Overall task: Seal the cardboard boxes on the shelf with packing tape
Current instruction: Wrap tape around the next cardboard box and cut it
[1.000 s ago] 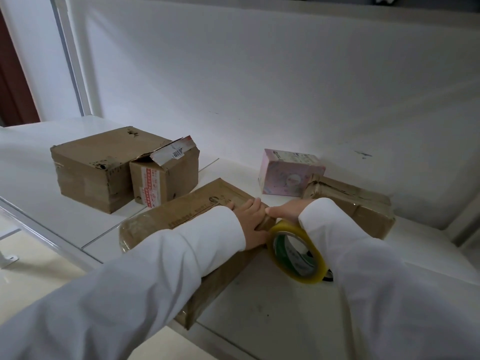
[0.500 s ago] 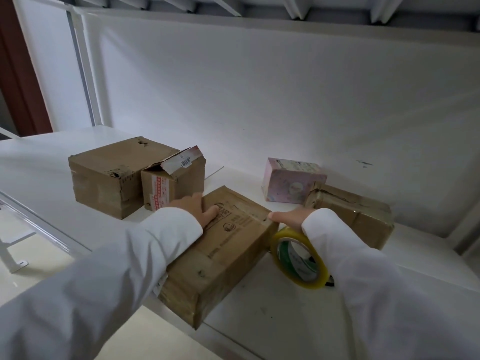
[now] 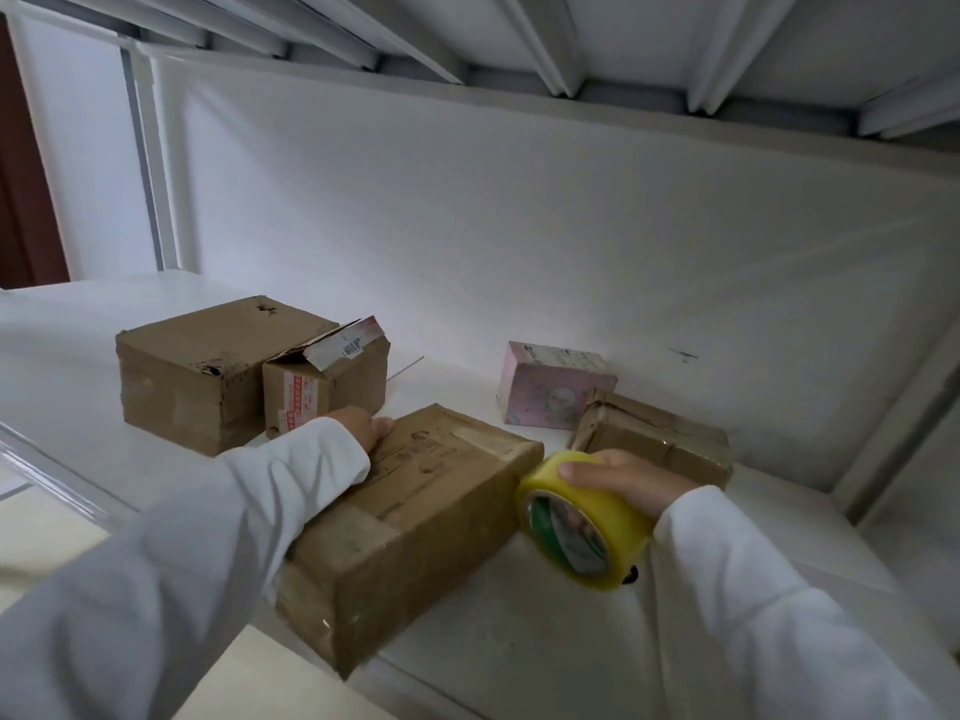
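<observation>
My right hand [image 3: 623,478] is curled over the roll of tape [image 3: 582,522], fingers wrapped on its yellow rim, holding it just off the far right corner of the box [image 3: 410,517]. My left hand [image 3: 363,431] lies on the box's far left top edge; the sleeve hides most of the fingers, so I can't tell whether they lie flat or curled. The box sits at the shelf's [image 3: 545,641] front edge, its near end hanging over, long axis running from me toward the back right. The tape hand is nearer the end where, I judge, the strip should begin.
</observation>
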